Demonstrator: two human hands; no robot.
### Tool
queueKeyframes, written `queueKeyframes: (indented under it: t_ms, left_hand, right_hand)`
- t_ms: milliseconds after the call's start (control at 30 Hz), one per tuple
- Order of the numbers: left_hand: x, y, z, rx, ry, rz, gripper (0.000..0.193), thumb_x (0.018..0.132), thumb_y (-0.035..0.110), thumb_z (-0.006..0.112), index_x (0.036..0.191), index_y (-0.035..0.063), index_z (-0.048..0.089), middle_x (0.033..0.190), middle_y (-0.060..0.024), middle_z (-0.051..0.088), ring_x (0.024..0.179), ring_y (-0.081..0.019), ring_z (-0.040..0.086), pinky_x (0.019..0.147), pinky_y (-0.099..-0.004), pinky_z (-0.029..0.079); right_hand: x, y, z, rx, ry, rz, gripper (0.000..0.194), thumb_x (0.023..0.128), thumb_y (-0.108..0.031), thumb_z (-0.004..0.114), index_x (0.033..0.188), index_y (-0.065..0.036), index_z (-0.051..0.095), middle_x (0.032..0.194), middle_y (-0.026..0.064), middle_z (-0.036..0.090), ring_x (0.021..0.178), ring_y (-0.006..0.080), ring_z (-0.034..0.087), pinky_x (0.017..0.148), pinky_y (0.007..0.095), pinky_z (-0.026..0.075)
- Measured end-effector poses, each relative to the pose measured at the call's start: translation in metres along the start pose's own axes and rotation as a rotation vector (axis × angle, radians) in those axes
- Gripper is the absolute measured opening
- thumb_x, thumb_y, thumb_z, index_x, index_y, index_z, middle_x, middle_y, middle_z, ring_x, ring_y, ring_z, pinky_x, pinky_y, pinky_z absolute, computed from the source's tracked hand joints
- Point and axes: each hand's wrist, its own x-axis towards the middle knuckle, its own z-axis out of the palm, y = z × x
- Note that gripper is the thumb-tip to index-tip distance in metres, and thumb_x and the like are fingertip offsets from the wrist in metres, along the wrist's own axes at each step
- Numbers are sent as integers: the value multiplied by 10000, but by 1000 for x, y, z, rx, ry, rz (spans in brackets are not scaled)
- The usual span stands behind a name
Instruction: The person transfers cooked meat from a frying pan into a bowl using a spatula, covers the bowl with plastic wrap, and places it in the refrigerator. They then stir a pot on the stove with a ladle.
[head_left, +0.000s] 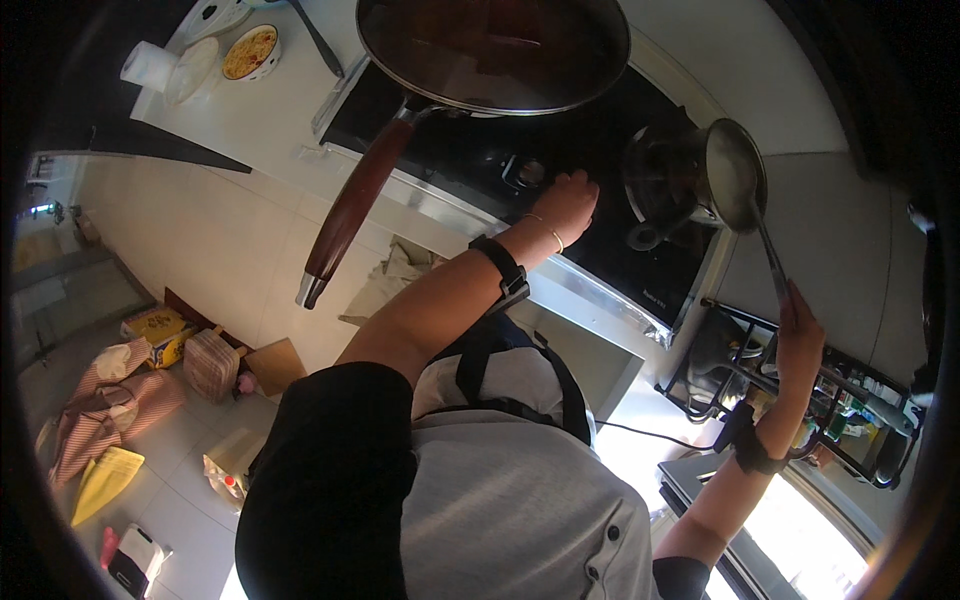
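Observation:
My left hand (568, 208) rests at the front of the black glass hob (450, 154), with its fingers curled beside a control knob (527, 172). What lies under those fingertips is hidden. My right hand (799, 334) grips the thin handle of a metal spoon or ladle (769, 244). Its lower end reaches into a small metal saucepan (701, 191), which stands on the right burner with its black handle towards me. The saucepan's inside looks pale. A large wok (495, 105), apparently under a glass lid, sits on the left burner, its brown handle (360, 202) jutting past the counter edge.
Left on the counter (176, 112) are a patterned bowl of yellowish food (251, 54), a white paper roll (148, 66) and a dark-handled utensil (319, 37). A black wire rack (750, 322) with bottles and utensils hangs at right. Boxes (159, 334) and striped cloth (112, 409) lie at lower left.

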Motion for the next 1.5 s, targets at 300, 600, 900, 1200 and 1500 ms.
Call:
queueKeyframes:
  t_ms: [300, 600, 900, 1200, 1500]
  left_hand:
    - [2, -1, 4, 72, -30, 26, 353, 782, 213, 698, 1048, 13, 581, 1043, -157, 562, 975, -309, 551, 857, -397, 472]
    - [6, -2, 5, 142, -67, 74, 342, 794, 220, 681, 1047, 8, 590, 1069, -157, 577, 1024, -289, 542, 876, -396, 448]
    - [7, -3, 5, 134, -64, 78, 327, 796, 198, 678, 1055, 14, 595, 1084, -163, 572, 993, -297, 561, 870, -399, 461]
    - [5, -2, -2, 100, -87, 93, 340, 791, 155, 691, 1083, 12, 593, 1114, -177, 569, 1020, -315, 564, 878, -405, 475]
    - [6, -3, -3, 115, -111, 125, 367, 800, 136, 681, 1135, 30, 574, 1113, -169, 573, 1027, -312, 566, 904, -408, 465]
  right_hand:
    - [-4, -6, -4, 30, 50, -53, 354, 970, -281, 485, 1252, -109, 611, 1138, 188, 644, 1033, 345, 633, 879, 397, 482]
    - [-6, -15, -8, 137, -14, 85, 354, 956, -258, 493, 1252, -102, 606, 1168, 200, 621, 1089, 353, 592, 931, 393, 435]
    - [-6, -20, -10, 106, -22, 111, 345, 955, -243, 500, 1249, -97, 607, 1147, 208, 629, 1073, 361, 603, 915, 401, 449]
    - [-6, -12, -5, 72, -2, 105, 346, 955, -238, 499, 1268, -126, 595, 1141, 201, 632, 1043, 375, 610, 889, 419, 461]
    - [-8, -16, -6, 72, -24, 129, 343, 960, -269, 505, 1254, -124, 605, 1157, 196, 630, 1076, 367, 600, 910, 408, 453]
